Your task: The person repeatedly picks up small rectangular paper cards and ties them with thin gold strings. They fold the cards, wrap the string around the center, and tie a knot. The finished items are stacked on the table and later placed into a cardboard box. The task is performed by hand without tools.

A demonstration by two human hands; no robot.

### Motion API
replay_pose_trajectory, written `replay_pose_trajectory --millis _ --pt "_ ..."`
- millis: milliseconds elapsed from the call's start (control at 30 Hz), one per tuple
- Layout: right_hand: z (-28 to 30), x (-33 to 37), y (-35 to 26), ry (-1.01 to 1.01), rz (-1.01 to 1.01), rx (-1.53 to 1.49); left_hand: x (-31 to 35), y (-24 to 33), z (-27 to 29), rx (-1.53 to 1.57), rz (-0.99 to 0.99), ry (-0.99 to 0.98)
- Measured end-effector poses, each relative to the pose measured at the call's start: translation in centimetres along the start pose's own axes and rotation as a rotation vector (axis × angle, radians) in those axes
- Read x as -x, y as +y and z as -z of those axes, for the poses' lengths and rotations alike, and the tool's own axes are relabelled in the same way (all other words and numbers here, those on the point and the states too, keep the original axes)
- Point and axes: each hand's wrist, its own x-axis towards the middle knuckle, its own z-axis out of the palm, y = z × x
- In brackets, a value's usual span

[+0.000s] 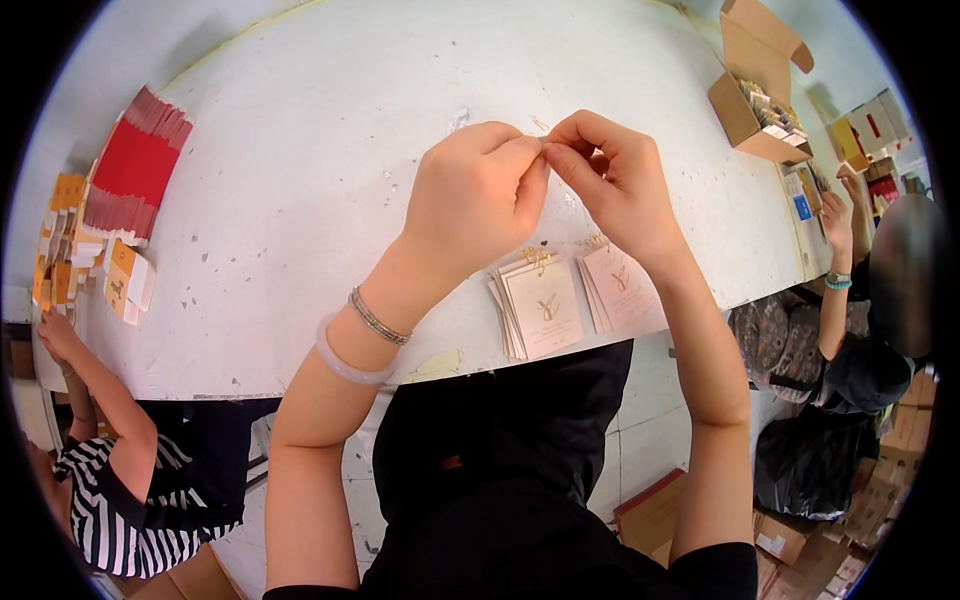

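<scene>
Fingertips of both hands are meeting above the white counter [320, 150], with the left hand [470, 200] and the right hand [612, 180] each pinching thumb against forefinger at what appears to be one small piece [544, 140]; the fingers are hiding most of it, so its shape cannot be told. The left hand's other fingers are curling inward.

Two short stacks of cards are lying on the near side of that pinch, toward the person's body. The left stack [545, 310] is sitting almost straight below the joined fingertips, its long axis running away from the body with the near end slanting slightly right, its lower cards fanning out leftward; the left hand is nearer to it. The right stack [610, 285] is lying just beside it at a similar slant, the right forearm partly covering it, so the right hand is nearer there. Gold-coloured pieces [540, 258] are showing at the far end of the left stack.

At the far right, an open carton [736, 115] is standing with its lid raised, holding many flat items [772, 112] packed in a row. At the far left, a red stack [145, 165] is lying beside orange-and-white packets [125, 280].
</scene>
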Motion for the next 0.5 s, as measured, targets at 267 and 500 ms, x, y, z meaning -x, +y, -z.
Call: replay_pose_trajectory --millis 267,500 --pt "-0.12 -0.05 -0.75 0.049 -0.129 0.023 0.04 -0.49 -0.35 -0.137 -0.151 0.033" --pt "-0.14 -0.29 0.05 0.03 -0.122 -0.067 -0.21 -0.5 -0.03 -0.008 -0.042 0.039"
